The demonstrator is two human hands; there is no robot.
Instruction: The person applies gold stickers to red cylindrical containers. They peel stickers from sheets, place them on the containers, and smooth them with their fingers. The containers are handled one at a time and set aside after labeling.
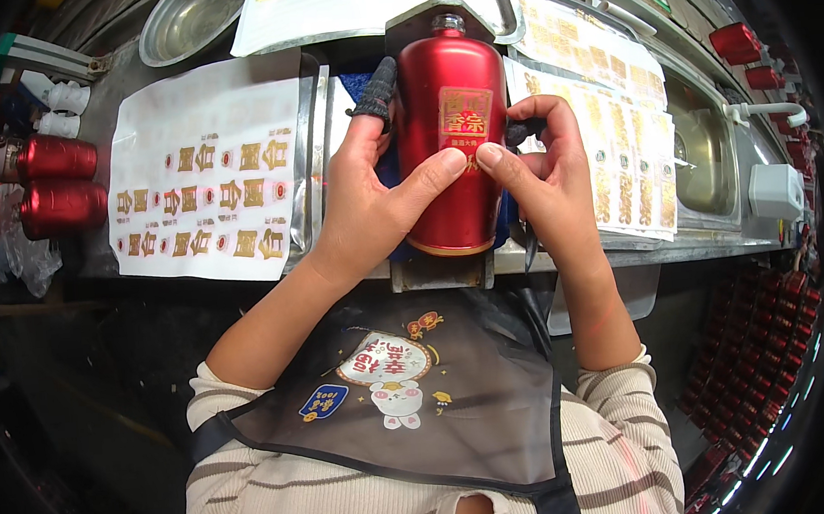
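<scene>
A glossy red bottle (447,68) lies between my hands with its short neck pointing away from me, resting on a metal holder (443,273) lined with blue cloth. My left hand (358,199) grips its left side, a black cover on one finger and the thumb laid on the front. From the other side my right hand (558,185) curls its fingers against the bottle. Both thumb tips press close together on the lower front, partly hiding small gold lettering there. Above them sits a square gold emblem (465,110).
Left of the holder lies a white sheet of gold decals (203,200); more gold decal sheets (615,152) lie to the right, beside a steel sink (708,184). Two red bottles (63,208) lie far left. A metal bowl (190,24) stands behind. Rows of red bottles (758,357) fill the lower right.
</scene>
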